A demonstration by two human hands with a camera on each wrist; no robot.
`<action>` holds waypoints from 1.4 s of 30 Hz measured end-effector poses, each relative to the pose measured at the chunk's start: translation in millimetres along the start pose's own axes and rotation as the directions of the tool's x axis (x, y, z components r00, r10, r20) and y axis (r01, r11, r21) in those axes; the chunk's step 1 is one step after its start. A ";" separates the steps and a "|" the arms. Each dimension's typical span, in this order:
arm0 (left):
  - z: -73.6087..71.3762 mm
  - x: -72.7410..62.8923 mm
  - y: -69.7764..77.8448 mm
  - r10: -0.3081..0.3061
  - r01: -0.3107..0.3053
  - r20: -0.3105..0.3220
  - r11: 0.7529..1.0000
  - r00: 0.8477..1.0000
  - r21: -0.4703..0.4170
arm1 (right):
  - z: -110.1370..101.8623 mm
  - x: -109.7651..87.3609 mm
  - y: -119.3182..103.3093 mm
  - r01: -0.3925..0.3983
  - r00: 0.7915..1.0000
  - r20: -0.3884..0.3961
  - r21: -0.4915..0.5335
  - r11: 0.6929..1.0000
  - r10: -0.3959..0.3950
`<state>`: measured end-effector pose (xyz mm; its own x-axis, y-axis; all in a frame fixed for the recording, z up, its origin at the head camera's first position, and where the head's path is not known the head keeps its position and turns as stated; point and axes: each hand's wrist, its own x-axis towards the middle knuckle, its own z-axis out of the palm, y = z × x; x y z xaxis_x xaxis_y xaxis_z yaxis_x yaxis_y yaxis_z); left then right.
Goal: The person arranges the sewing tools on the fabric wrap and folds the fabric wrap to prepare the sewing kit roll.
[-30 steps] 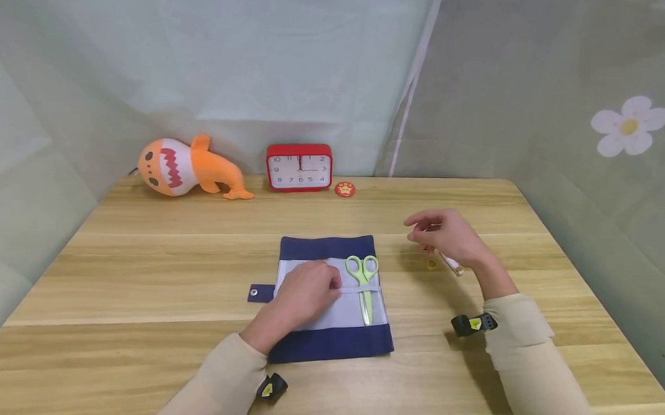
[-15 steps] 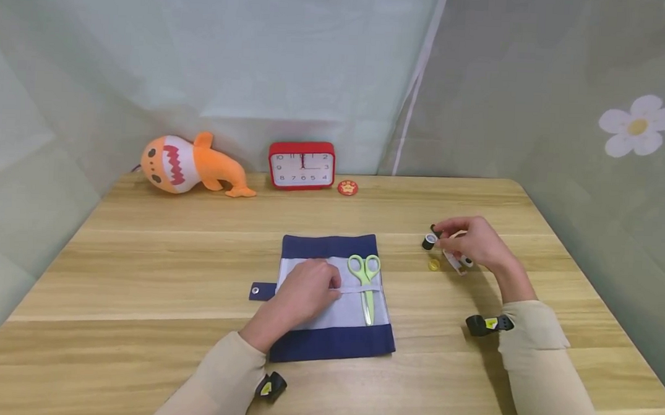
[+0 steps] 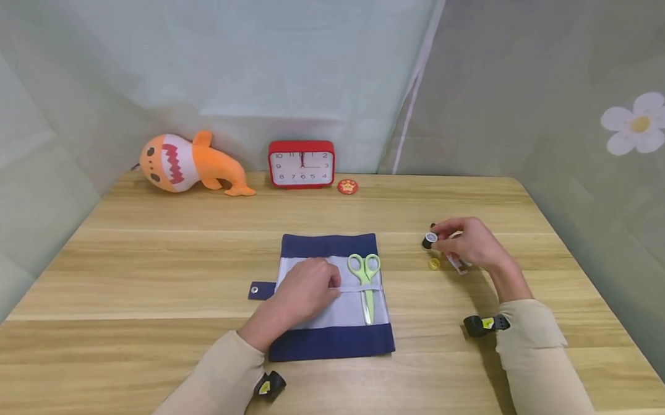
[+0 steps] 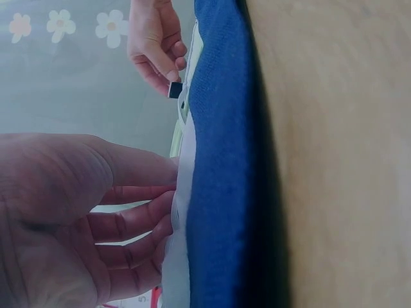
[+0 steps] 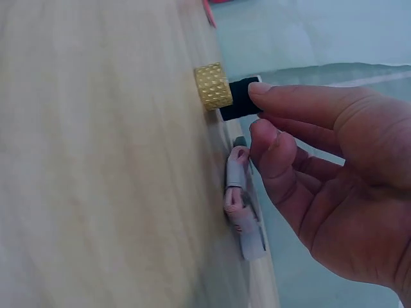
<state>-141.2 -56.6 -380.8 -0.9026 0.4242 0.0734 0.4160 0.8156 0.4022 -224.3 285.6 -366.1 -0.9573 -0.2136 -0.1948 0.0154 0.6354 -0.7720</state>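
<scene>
An unrolled navy fabric pouch (image 3: 332, 350) with a pale lining lies on the table. Light green scissors (image 3: 368, 289) sit under its elastic band (image 3: 351, 289). My left hand (image 3: 309, 290) is over the lining; its thumb and forefinger pinch at the band, their tips partly hidden in the left wrist view. At the right, my right hand (image 3: 470, 241) pinches a black thread spool (image 5: 241, 98) with white ends between thumb and fingers. A gold dimpled thimble (image 5: 214, 86) stands beside the spool. Below the right fingers is a folded pink-and-white strip (image 5: 237, 192).
Along the back of the table are an orange plush shark (image 3: 195, 164), a red clock (image 3: 301, 164) and a round red badge (image 3: 347, 186). The pouch's snap tab (image 3: 261, 290) sticks out to the left. Curtains hang behind the table.
My right hand has moved right and down onto the black spool, which was hidden a second ago, and its fingers have closed on it. The left hand has stayed on the pouch.
</scene>
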 end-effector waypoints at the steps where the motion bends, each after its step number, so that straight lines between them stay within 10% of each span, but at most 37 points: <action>1: -0.3 -0.1 -0.1 -0.001 0.001 0.001 1.000 1.000 0.001 | 0.8 0.7 -0.2 -0.003 1.000 -0.007 -0.003 1.000 0.003; 42: -0.5 -1.3 0.1 -0.005 0.005 0.005 1.000 1.000 -0.027 | 34.5 0.0 -48.3 0.145 0.988 -0.071 0.079 0.986 -0.140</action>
<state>-140.1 -57.3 -380.3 -0.9040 0.4222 0.0666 0.4082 0.8067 0.4274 -215.1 229.3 -349.7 -0.9681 -0.2472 -0.0417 -0.1010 0.5367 -0.8377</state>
